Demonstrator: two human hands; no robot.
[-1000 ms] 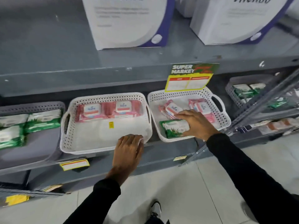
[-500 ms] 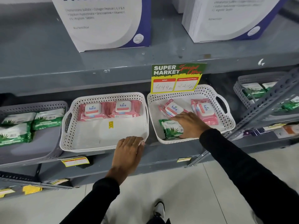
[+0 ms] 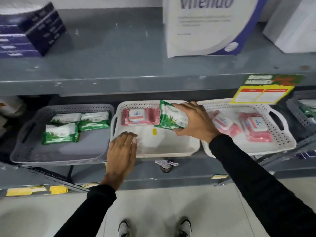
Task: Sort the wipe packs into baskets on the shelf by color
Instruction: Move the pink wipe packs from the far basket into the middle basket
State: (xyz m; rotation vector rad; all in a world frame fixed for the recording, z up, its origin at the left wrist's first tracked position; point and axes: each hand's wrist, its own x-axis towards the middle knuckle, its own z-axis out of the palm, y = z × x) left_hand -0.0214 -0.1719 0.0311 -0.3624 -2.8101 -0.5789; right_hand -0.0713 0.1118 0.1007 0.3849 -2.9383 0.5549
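Note:
My right hand [image 3: 195, 122] grips a green wipe pack [image 3: 171, 116] and holds it in the air above the middle white basket [image 3: 171, 150]. My left hand [image 3: 122, 150] rests flat on that basket's front left rim, fingers together, holding nothing. A pink wipe pack [image 3: 136, 117] lies at the back of the middle basket. The grey basket [image 3: 56, 154] to the left holds three green packs [image 3: 59, 134]. The right white basket [image 3: 280, 142] holds pink packs [image 3: 256, 130].
The baskets sit under a grey upper shelf [image 3: 119, 79] carrying a white box [image 3: 210, 26] and dark boxes [image 3: 25, 31]. A yellow price sign [image 3: 263, 93] hangs over the right basket. Another grey basket [image 3: 302, 110] with green packs is at far right. My shoes [image 3: 153, 228] stand on the floor.
My right hand has lifted the green pack out of the right white basket and carried it left over the middle basket. My view has swung left, and my left hand slid left along the rim.

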